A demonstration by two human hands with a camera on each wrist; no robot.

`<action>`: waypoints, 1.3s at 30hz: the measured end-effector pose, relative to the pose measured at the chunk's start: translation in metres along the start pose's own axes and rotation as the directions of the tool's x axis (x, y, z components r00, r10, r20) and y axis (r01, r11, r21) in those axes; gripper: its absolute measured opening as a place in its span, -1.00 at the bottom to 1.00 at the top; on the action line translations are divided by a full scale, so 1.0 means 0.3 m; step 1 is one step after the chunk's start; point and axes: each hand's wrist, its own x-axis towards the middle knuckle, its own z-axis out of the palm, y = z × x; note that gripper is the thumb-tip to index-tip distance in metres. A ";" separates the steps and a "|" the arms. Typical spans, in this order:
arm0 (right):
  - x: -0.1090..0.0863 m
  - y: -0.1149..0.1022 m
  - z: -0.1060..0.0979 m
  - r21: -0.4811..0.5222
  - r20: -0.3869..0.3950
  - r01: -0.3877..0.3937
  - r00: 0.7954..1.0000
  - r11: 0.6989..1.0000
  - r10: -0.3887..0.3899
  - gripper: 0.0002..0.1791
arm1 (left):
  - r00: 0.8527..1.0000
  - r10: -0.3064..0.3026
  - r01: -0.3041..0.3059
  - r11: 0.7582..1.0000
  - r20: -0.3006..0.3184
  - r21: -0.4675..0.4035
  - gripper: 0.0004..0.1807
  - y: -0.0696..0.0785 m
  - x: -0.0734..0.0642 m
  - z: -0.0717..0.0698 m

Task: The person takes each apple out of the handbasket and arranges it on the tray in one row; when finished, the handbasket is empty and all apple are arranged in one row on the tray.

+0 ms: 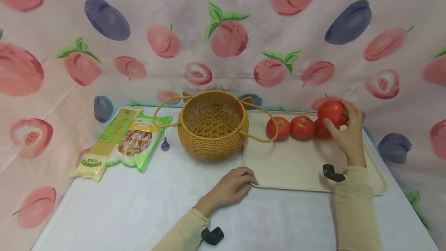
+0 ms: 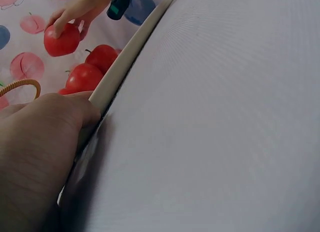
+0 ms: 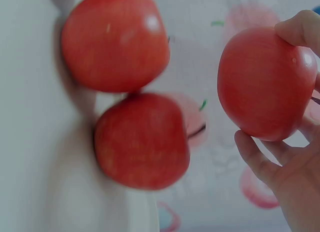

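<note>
In the head view my right hand grips a red apple, thumb on one side and fingers on the other. It holds the apple raised near the back right of a cream tray. Three more red apples line the tray's back edge; the rightmost is partly hidden by the held one. In the right wrist view a gap separates the held apple from the resting apple. At the tray's front left corner, my left hand holds the rim with bent fingers.
A wicker basket stands left of the tray, one loop handle reaching over the tray's corner. Farther left lie a noodle packet, a green-edged food bag and a purple-wrapped lollipop. Fruit-patterned cloth hangs behind.
</note>
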 end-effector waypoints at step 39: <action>-0.018 0.353 -0.099 -0.131 0.077 -0.168 0.981 0.977 0.178 -0.22 | 1.000 -0.013 0.013 1.000 -0.006 0.006 -0.77 -0.004 0.001 0.007</action>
